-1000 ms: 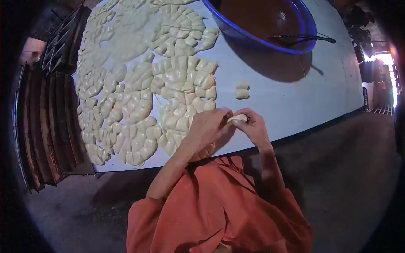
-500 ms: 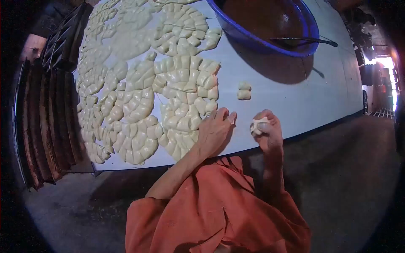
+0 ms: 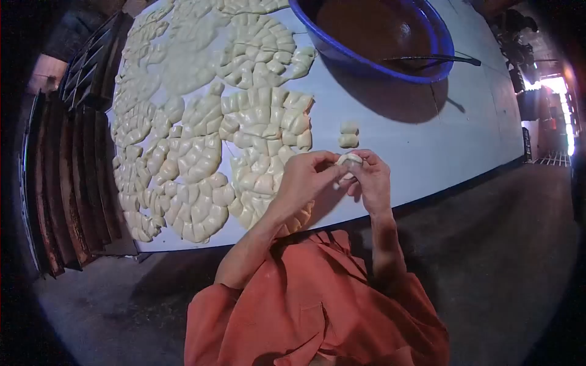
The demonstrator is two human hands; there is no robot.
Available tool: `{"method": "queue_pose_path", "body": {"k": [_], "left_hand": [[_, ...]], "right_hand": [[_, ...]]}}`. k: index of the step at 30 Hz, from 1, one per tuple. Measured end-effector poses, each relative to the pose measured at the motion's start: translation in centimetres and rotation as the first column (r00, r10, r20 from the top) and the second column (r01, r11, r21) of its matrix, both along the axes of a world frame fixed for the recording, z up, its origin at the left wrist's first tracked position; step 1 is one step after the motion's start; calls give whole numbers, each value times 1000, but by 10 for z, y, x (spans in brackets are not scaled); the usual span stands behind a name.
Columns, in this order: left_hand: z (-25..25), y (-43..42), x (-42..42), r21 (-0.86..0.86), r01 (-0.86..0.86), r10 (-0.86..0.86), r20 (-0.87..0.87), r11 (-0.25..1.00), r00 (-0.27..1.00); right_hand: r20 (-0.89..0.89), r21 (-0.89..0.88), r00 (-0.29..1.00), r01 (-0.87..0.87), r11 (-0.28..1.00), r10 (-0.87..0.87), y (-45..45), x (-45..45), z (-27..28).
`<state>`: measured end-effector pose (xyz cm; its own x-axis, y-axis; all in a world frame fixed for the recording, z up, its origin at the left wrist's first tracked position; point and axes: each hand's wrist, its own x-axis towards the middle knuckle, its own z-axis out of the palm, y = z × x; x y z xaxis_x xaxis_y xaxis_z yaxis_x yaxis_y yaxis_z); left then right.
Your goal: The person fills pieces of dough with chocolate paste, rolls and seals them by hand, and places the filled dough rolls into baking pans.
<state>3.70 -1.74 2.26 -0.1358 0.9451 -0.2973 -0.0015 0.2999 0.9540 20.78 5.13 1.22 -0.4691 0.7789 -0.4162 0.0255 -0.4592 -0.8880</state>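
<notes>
Between my two hands, just above the near edge of the table, is a small piece of pale dough [image 3: 349,160]. My right hand [image 3: 373,178] is closed around it, thumb across its face. With thumb and forefinger, my left hand [image 3: 308,178] pinches the dough from the other side; the exact grip is partly hidden behind the fingers. Just beyond my fingertips, two small dough pieces [image 3: 348,135] lie touching on the table. Many glossy portions of cut dough [image 3: 256,116] lie in clusters left of my hands.
A blue basin [image 3: 448,46] of brown liquid stands on the white table [image 3: 415,143] at the far right, a dark-handled utensil [image 3: 452,58] resting over its rim. Dark metal trays or moulds [image 3: 70,177] stand along the left side. The table's edge runs just before my body.
My left hand has come right and my right hand has moved left, so they now meet at the dough piece. The view has shifted slightly.
</notes>
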Motion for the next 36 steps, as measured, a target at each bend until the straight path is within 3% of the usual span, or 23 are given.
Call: {"method": "queue_pose_path", "body": {"k": [2,3,5,8,9,11,13,15,17,18,19,21,22,23,25,26,27,28,29,31,33,35,36], "left_hand": [[-16,-3,3,-5,-49,49,123,999,991],[-22,-4,2,-20,-104,106,242,994,965],[-21,-2,3,-38,-28,32,129,999,991],[-12,2,18,129,-156,131,183,979,974],[-9,11,24,271,-171,183,-18,947,983],[2,22,31,437,-176,238,-91,882,967],[-2,38,48,641,-221,219,83,735,972],[-4,46,55,735,-224,153,163,640,975],[6,61,67,719,-303,199,229,626,953],[7,63,61,711,-196,233,47,675,971],[5,65,61,718,-194,233,45,669,971],[-8,70,67,496,-310,176,299,811,938],[-23,70,72,400,-344,139,459,849,877],[-21,67,68,407,-347,141,456,845,879],[-15,56,51,300,-230,110,367,926,924],[-16,54,45,260,-233,133,353,937,926],[-16,53,36,264,-237,136,350,935,927],[-14,51,27,244,-189,114,294,951,949],[-13,50,20,219,-144,90,239,965,967],[-7,46,11,191,-179,127,256,965,958],[-5,41,2,114,-117,99,157,986,983],[-12,36,1,89,-141,122,186,986,975],[-12,33,-1,78,-123,109,165,989,980]], "right_hand": [[305,159,951,-4,987,-45,-1,-4,4],[304,165,951,6,986,-56,-1,-1,-5],[157,545,971,68,835,-181,1,6,-29],[-32,434,983,176,883,-180,0,1,-13],[-144,368,972,227,901,-186,0,-3,-6],[-141,389,968,245,888,-206,1,-9,4],[-470,-2,861,220,976,-195,0,-15,22],[-567,2,814,157,988,-128,2,-18,50],[-617,-118,763,148,982,-190,15,-19,61],[-633,-127,753,128,984,-180,24,-18,59],[-637,-120,751,127,985,-174,35,-17,60],[-612,-57,788,47,997,-72,68,-19,69],[-523,122,850,146,982,-61,88,-24,77],[-430,305,900,221,926,-73,111,-31,88],[-27,529,997,76,845,-72,163,-32,106],[-31,531,997,74,844,-68,189,-36,104],[153,583,987,-123,803,40,215,-41,95],[338,595,932,-320,737,131,233,-48,87],[337,599,932,-323,733,135,243,-54,84],[801,502,596,-727,469,66,256,-66,76],[843,399,512,-800,448,163,265,-71,63],[923,163,252,-941,297,292,269,-75,58],[887,200,326,-910,364,327,267,-74,65]]}}
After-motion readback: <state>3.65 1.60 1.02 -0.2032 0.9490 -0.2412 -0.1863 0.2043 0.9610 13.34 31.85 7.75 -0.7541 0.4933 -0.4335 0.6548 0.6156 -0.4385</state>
